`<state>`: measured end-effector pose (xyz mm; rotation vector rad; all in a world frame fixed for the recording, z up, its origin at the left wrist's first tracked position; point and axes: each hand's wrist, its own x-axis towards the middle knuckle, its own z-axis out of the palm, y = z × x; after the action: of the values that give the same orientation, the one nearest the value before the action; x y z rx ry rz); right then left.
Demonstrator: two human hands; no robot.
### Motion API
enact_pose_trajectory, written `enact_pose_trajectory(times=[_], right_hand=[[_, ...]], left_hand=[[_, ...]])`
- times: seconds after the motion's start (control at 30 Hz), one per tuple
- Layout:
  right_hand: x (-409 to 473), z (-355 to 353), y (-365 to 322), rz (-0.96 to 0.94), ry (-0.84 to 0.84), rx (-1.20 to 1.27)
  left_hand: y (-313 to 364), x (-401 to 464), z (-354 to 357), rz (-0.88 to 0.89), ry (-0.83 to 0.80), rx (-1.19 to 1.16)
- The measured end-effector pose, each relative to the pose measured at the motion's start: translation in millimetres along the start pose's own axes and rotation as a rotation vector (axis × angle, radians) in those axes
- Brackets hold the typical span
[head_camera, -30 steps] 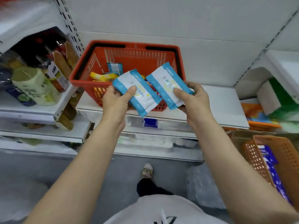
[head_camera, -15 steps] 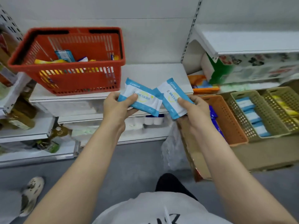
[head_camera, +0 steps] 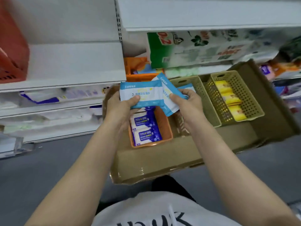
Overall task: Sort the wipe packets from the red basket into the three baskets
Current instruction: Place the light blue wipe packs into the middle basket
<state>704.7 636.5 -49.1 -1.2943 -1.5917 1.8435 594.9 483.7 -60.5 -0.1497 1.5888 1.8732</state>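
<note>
Judging from their flat, limp look, the light-blue wipe packets are taken to be light, soft and slightly slick film pouches, best pinched near an edge or seam between thumb and fingers, not squeezed in the middle. One packet (head_camera: 141,95) is clamped by the left hand (head_camera: 119,108), thumb on its face; a second packet (head_camera: 169,99), overlapping the first, is clamped by the right hand (head_camera: 187,105) in the same way. Both are held above the cardboard tray (head_camera: 162,160), over the orange basket (head_camera: 163,128) with dark-blue packets and just beside the middle beige basket (head_camera: 208,101), where a matching light-blue packet seems to lie behind the right hand. Yellow packets are seen in the far beige basket (head_camera: 241,95).

Compared with half a second earlier, the packets have been carried from in front of the shelf to directly over the sorting baskets, and the red basket (head_camera: 11,51) is now reduced to a sliver at the left edge.
</note>
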Motion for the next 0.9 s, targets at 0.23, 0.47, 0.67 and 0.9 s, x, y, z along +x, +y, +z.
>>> enact_pose_trajectory(times=[0.23,0.47,0.67,0.9], right_hand=[[57.7,-86.4,-7.2,0.085,-0.054,-0.094],[108.1,-143.6,-24.7,-0.038,0.007,-0.172],[161.4,-160.5,30.5,0.087,-0.187,-0.510],[196.1,-154.3,94.3,0.139,-0.550,-1.046]], left_hand=[[-36.5,0.2,60.8,-0.073,0.100,0.018],[-35.5,20.4,78.1,-0.048,0.127,0.027],[-66.2,37.8,96.6,-0.076,0.206,0.114],[-98.2,40.0,118.2,-0.105,0.370,0.083]])
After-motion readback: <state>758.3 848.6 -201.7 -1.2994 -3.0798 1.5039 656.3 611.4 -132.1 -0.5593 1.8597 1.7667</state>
